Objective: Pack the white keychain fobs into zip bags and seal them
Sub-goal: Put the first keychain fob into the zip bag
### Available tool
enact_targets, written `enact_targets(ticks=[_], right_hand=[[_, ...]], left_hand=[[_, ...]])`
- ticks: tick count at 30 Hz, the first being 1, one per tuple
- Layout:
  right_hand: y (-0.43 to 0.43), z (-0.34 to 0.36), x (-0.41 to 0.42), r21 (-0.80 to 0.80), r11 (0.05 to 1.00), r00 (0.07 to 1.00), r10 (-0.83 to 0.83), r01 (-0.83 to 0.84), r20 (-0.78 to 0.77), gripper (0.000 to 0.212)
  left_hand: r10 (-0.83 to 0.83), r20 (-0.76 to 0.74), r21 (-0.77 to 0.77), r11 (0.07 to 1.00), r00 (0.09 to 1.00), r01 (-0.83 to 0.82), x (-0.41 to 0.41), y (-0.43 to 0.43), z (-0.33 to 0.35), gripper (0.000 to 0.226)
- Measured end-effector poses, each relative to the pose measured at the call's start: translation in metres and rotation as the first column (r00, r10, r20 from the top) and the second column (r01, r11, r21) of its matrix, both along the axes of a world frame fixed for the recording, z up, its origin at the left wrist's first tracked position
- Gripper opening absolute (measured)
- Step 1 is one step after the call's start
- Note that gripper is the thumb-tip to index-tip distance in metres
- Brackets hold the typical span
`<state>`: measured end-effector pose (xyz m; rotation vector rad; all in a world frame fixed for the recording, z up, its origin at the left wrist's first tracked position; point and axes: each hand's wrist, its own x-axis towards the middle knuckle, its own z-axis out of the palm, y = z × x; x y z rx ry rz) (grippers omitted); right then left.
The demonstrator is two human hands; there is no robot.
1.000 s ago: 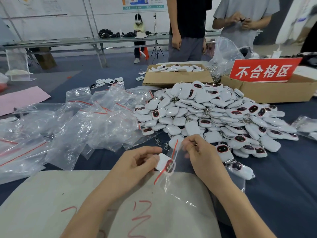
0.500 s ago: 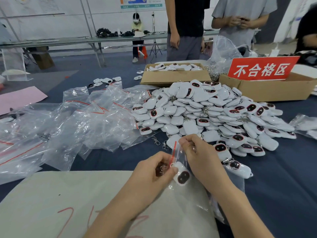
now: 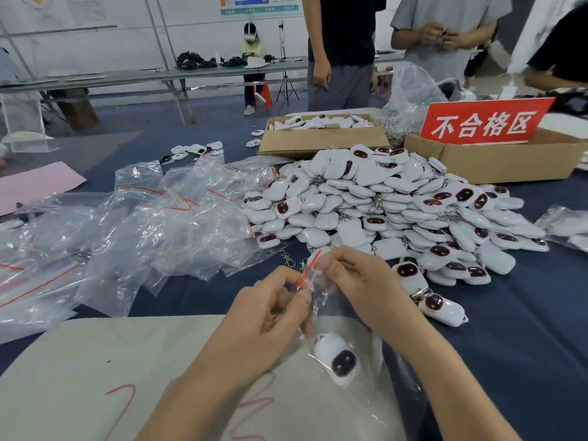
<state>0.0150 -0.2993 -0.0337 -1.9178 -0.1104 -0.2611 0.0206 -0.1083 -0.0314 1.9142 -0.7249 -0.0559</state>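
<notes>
Fob (image 3: 339, 361) sits in the zip bag (image 3: 366, 332), left hand (image 3: 270, 310) and right hand (image 3: 359, 281) pinching its red strip (image 3: 308, 270) to seal, and the fob pile (image 3: 381, 202) waits unpacked

Your left hand (image 3: 273, 308) and right hand (image 3: 359, 281) pinch the red zip strip of a clear plastic zip bag (image 3: 366, 338); one white keychain fob with a dark oval face (image 3: 339, 358) sits inside.

The left hand (image 3: 273, 308) and the right hand (image 3: 366, 288) meet at the mouth of the clear plastic zip bag with a red seal strip (image 3: 369, 342). The left hand pinches the strip's near end with curled fingers, and the right hand pinches its far end.
</notes>
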Motion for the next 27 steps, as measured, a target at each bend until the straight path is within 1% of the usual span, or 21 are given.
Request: enact_targets(ticks=[1,2,3,5,7,8,9,10,11,12,13,14,15,16,17,20,22,24,25,27], right_hand=[[0.002,-0.001,0.0,-0.018,1.0,1.0,0.007,-0.007,-0.023,0.035],[0.003,-0.003,0.001,-0.036,0.999,0.999,0.018,-0.02,-0.043,0.031],[0.004,-0.005,0.001,-0.057,0.998,0.997,0.036,-0.04,-0.07,0.027],[0.008,-0.007,0.001,-0.11,0.989,0.987,0.088,-0.103,-0.136,0.024],[0.011,-0.009,0.001,-0.139,0.973,0.973,0.162,-0.185,-0.165,0.023],[0.012,-0.008,0.001,-0.148,0.968,0.972,0.179,-0.202,-0.153,0.022],[0.011,-0.007,0.001,-0.15,0.972,0.979,0.16,-0.179,-0.13,0.022],[0.008,-0.006,0.001,-0.17,0.981,0.993,0.081,-0.094,-0.085,0.024],[0.003,-0.006,0.001,-0.212,0.976,0.998,-0.061,0.057,-0.015,0.026],[-0.003,-0.006,0.001,-0.274,0.927,0.967,-0.244,0.256,0.078,0.026],[-0.01,-0.006,0.0,-0.348,0.825,0.895,-0.419,0.445,0.152,0.026],[-0.015,-0.004,-0.003,-0.432,0.701,0.815,-0.554,0.568,0.172,0.027],[-0.02,-0.004,-0.005,-0.519,0.603,0.756,-0.639,0.606,0.14,0.03],[-0.022,-0.005,-0.007,-0.597,0.55,0.728,-0.68,0.584,0.085,0.033],[-0.023,-0.006,-0.008,-0.663,0.531,0.728,-0.685,0.527,0.03,0.035],[-0.016,-0.01,-0.01,-0.772,0.529,0.801,-0.597,0.353,-0.043,0.039],[-0.015,-0.009,-0.009,-0.763,0.556,0.829,-0.557,0.33,-0.047,0.043],[-0.016,-0.007,-0.008,-0.702,0.61,0.847,-0.531,0.368,-0.017,0.042],[-0.018,-0.005,-0.008,-0.646,0.65,0.857,-0.515,0.401,0.013,0.04],[-0.017,0.0,-0.008,-0.476,0.755,0.878,-0.47,0.452,0.088,0.038]], left_hand=[[0.043,0.056,-0.012,0.999,0.997,-0.042,0.002,0.001,-0.002,0.022],[0.106,0.076,-0.053,0.993,0.991,-0.102,0.004,0.001,-0.004,0.026],[0.174,0.052,-0.114,0.979,0.983,-0.167,0.006,0.001,-0.006,0.03],[0.268,-0.04,-0.215,0.938,0.963,-0.27,0.012,0.001,-0.011,0.035],[0.299,-0.082,-0.215,0.926,0.951,-0.31,0.015,0.002,-0.017,0.036],[0.296,-0.089,-0.195,0.931,0.951,-0.308,0.017,0.002,-0.019,0.035],[0.295,-0.094,-0.177,0.935,0.951,-0.308,0.018,0.003,-0.02,0.032],[0.3,-0.1,-0.165,0.935,0.949,-0.314,0.02,0.003,-0.022,0.026],[0.309,-0.114,-0.155,0.933,0.944,-0.325,0.023,0.003,-0.024,0.02],[0.321,-0.137,-0.14,0.93,0.937,-0.339,0.026,0.003,-0.025,0.017],[0.335,-0.162,-0.125,0.926,0.928,-0.356,0.028,0.004,-0.025,0.019],[0.348,-0.186,-0.114,0.921,0.919,-0.372,0.031,0.004,-0.026,0.022],[0.357,-0.204,-0.11,0.917,0.911,-0.384,0.032,0.004,-0.026,0.023],[0.362,-0.216,-0.11,0.914,0.907,-0.391,0.033,0.004,-0.026,0.024],[0.359,-0.224,-0.111,0.914,0.906,-0.389,0.033,0.004,-0.026,0.025],[0.345,-0.231,-0.114,0.919,0.91,-0.378,0.033,0.004,-0.026,0.026],[0.347,-0.223,-0.107,0.92,0.911,-0.377,0.034,0.005,-0.027,0.026],[0.345,-0.213,-0.108,0.922,0.914,-0.373,0.035,0.005,-0.027,0.027],[0.343,-0.211,-0.116,0.921,0.915,-0.372,0.034,0.004,-0.027,0.028],[0.341,-0.198,-0.146,0.917,0.919,-0.372,0.032,0.003,-0.026,0.029]])
